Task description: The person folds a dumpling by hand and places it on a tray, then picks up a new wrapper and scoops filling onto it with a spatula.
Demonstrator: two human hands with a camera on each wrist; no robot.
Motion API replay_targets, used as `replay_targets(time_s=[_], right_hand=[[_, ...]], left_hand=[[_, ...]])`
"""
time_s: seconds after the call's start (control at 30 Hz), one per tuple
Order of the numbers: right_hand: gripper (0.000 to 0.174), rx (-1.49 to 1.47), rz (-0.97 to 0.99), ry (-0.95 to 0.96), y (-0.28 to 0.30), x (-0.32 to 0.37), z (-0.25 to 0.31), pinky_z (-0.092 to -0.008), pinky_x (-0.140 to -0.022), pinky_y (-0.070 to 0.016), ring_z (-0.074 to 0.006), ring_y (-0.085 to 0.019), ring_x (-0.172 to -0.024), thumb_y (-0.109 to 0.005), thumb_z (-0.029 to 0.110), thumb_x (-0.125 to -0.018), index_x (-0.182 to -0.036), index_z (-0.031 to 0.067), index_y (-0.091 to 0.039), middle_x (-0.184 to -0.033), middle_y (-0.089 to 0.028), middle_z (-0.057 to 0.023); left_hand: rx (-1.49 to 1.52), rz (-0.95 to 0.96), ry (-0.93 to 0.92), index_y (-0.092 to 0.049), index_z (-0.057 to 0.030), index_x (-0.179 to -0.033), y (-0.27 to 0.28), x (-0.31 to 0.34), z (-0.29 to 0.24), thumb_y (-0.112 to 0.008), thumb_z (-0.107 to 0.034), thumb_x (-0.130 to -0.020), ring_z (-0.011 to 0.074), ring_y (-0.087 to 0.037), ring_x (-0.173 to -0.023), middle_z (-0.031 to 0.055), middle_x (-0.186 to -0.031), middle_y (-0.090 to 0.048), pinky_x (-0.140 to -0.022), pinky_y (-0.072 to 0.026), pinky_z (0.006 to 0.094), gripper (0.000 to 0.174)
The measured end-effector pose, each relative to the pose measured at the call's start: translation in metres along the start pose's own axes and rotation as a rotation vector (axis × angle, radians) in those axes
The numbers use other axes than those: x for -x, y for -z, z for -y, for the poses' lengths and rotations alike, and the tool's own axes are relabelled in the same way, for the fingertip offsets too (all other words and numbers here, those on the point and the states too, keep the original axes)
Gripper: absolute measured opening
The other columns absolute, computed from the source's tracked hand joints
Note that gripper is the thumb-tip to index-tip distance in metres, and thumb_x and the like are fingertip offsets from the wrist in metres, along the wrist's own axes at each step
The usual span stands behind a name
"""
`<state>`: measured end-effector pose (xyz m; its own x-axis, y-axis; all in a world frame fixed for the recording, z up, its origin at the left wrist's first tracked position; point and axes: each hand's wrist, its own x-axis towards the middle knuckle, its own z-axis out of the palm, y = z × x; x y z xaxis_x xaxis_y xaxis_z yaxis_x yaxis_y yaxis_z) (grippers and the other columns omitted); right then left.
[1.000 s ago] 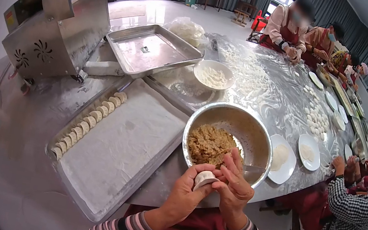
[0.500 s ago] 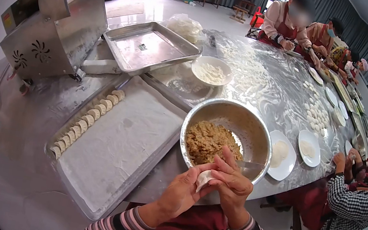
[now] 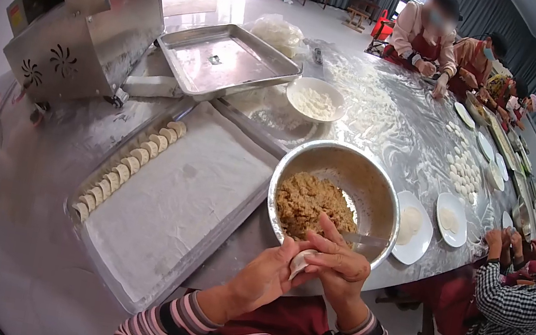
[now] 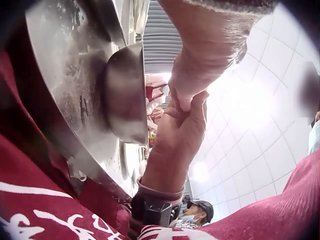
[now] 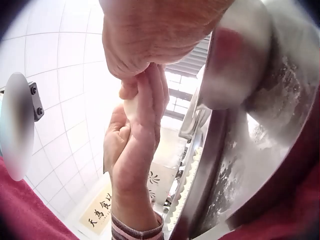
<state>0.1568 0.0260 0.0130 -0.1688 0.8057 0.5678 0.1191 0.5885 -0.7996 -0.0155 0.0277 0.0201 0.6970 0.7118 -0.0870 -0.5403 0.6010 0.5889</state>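
Note:
A small white dumpling (image 3: 300, 262) is pinched between both hands, just in front of the steel bowl's near rim (image 3: 272, 222). My left hand (image 3: 261, 274) holds its left side with thumb and fingers. From the right, my right hand (image 3: 341, 266) pinches the dough edge, its upper fingers extended over the bowl. Brown filling (image 3: 315, 204) lies in the bowl. Part of the dumpling (image 5: 131, 109) shows against the left hand (image 5: 137, 145) in the right wrist view; the left wrist view hides it behind the hands.
A lined tray (image 3: 169, 200) at left carries a row of dumplings (image 3: 132, 164). Behind are an empty metal tray (image 3: 218, 62), a flour bowl (image 3: 316, 100) and a steel machine (image 3: 84, 27). Plates (image 3: 413, 229) stand right of the bowl; several people work around the table's far and right sides.
The right fingers have closed in over the dumpling, and less of it shows between the hands. The camera view has shifted slightly. Across the table, a person's hands have moved apart.

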Motion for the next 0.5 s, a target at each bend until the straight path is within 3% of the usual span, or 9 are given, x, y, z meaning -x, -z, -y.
replay_targets(time_s=[0.23,0.5], right_hand=[[0.026,-0.051,0.015,-0.068,0.0,-0.002,0.0,-0.041,-0.104,-0.0375,-0.0358,-0.04,-0.13,-0.073,0.0,-0.071,-0.097,0.0044,-0.072,-0.118,-0.063,-0.0145],[0.028,-0.03,0.243,-0.033,0.01,-0.011,0.007,-0.0391,-0.1,-0.0428,-0.035,-0.037,-0.132,-0.072,-0.003,-0.069,-0.096,0.0063,-0.072,-0.118,-0.063,-0.0138]], left_hand=[[0.062,0.001,0.06,-0.033,0.0029,-0.137,0.008,-0.002,0.0,-0.028,-0.054,-0.097,0.0137,-0.048,-0.12,0.0081,-0.132,-0.048,-0.104,-0.0369,0.0292,0.07],[0.064,0.081,0.073,-0.043,-0.0072,-0.129,0.012,-0.005,0.0,-0.028,-0.05,-0.098,0.0117,-0.052,-0.099,0.002,-0.115,-0.053,-0.093,-0.0418,0.0283,0.055]])
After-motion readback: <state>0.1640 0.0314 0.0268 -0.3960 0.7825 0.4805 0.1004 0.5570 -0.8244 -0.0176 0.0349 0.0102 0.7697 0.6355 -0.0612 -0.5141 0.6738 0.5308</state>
